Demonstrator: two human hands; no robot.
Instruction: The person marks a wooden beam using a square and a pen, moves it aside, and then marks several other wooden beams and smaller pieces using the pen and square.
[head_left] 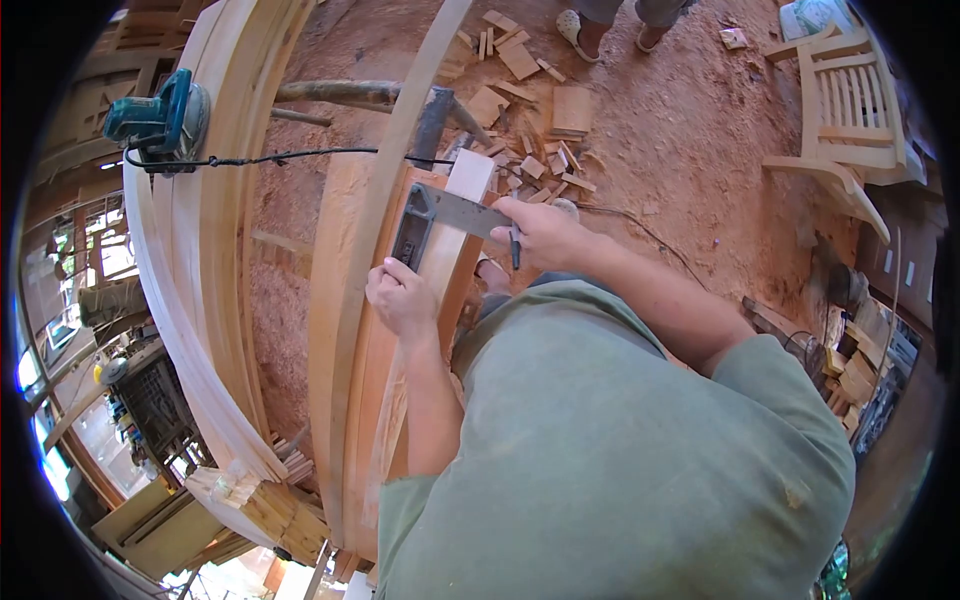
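Note:
A try square [412, 240] with a dark stock and a grey blade lies across a long wooden beam [447, 262], close to its pale far end. My left hand [402, 300] is closed at the near end of the stock, its fingers curled against the square and the wood. At the blade's right end is my right hand [545, 235], closed around a dark pen [515, 246] that points down, with thumb and fingers also touching the blade. The pen's tip is beside the beam, apart from its top face.
A teal power tool [155, 120] sits on long boards [235, 130] at left, its black cord [290, 156] crossing to the beam. Wood offcuts [572, 110] litter the dirt floor. A wooden chair [850, 110] stands right; another person's feet [578, 35] show at the top.

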